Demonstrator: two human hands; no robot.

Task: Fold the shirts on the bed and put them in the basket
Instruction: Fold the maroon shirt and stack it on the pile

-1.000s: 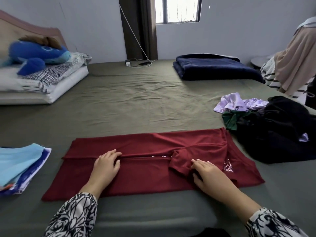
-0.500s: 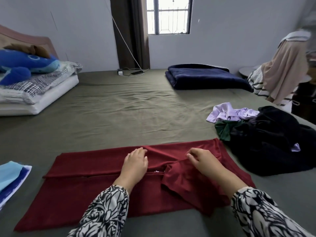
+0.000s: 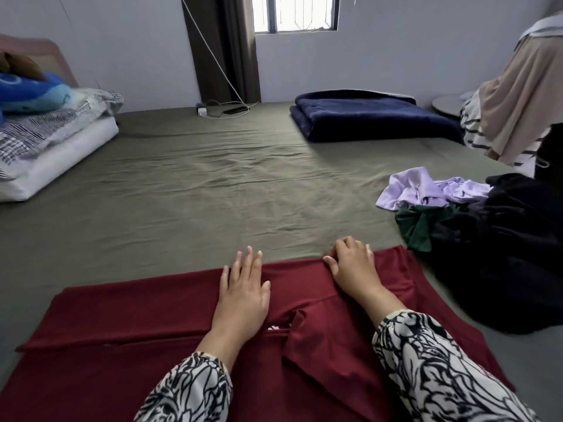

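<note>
A dark red shirt (image 3: pixel 128 354) lies flat on the olive bed sheet (image 3: pixel 213 193), its two long sides folded in toward the middle. My left hand (image 3: pixel 243 296) lies flat on its far half, fingers straight and reaching past the far edge. My right hand (image 3: pixel 353 269) is at the far edge further right, its fingers curled over the red cloth there. A folded-in sleeve (image 3: pixel 307 333) lies between my forearms. No basket is in view.
A heap of unfolded clothes lies at the right: lilac (image 3: pixel 423 190), dark green (image 3: pixel 417 223) and black (image 3: pixel 502 254). A folded navy blanket (image 3: pixel 365 117) sits at the back. Pillows (image 3: pixel 45 147) and a blue plush toy (image 3: pixel 27 89) lie at the left. Clothes hang at the far right (image 3: pixel 518 102).
Both hands slid from the shirt's middle fold away from me to its far edge. The view moved closer, and the folded light-blue clothes at the left left the frame.
</note>
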